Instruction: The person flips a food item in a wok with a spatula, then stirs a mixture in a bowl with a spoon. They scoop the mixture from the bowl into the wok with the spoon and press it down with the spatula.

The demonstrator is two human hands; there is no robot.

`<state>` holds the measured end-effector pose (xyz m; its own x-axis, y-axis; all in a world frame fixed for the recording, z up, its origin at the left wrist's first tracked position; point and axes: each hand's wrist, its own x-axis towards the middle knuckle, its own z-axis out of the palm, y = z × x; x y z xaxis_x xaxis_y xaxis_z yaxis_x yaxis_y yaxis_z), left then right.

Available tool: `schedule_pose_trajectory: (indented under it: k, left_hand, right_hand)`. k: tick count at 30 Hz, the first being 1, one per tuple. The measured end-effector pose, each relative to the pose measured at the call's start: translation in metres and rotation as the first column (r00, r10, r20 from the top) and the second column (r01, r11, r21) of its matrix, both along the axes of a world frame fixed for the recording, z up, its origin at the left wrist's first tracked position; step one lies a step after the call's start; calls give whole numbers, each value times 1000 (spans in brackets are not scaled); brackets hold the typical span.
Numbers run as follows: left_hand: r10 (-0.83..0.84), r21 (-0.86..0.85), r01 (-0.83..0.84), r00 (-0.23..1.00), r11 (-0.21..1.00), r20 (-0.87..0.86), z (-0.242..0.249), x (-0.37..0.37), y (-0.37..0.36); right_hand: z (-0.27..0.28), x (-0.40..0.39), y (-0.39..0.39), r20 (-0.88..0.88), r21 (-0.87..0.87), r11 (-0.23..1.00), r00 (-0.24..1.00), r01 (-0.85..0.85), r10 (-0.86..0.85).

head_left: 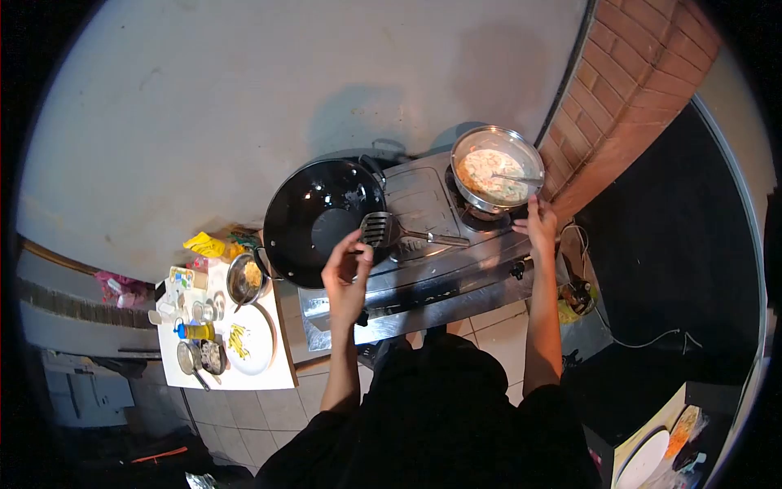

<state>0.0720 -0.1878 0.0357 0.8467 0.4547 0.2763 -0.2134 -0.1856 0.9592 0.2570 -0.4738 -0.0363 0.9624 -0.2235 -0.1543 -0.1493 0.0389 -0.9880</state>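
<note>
My left hand is over the near right edge of a black wok, its fingers curved and apart with nothing seen between them. Just beyond its fingertips lies the slotted head of a metal spatula, whose handle extends right across the stove top. At the right, my right hand reaches up to a steel pan, fingers spread, one fingertip right at its near right rim. A creamy mix with orange and green bits fills the pan. A metal spoon rests in it.
The steel stove backs onto a grey wall, with a brick pillar at right. On the left, a white table carries a plate of yellow-green pieces, a metal bowl and bottles. Another plate is at lower right.
</note>
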Motion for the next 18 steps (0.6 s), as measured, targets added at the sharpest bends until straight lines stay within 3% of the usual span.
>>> schedule_pose_trajectory:
  k: [5, 13, 15, 18]
  left_hand:
    - [-254, -134, 248, 967, 959, -31, -15, 4, -27]
    - [-364, -197, 340, 926, 920, -102, -30, 3, -56]
    - [-381, -211, 354, 919, 911, -102, -34, 1, -56]
    - [-397, -236, 363, 910, 901, -116, -37, -1, -54]
  right_hand:
    - [-16, 31, 7, -174, 38, 998, 983, -55, 61]
    - [-12, 41, 9, -225, 105, 994, 972, -42, 65]
    - [-18, 43, 8, -130, 96, 993, 988, -75, 87]
    - [-14, 42, 2, -120, 83, 985, 980, -148, 158]
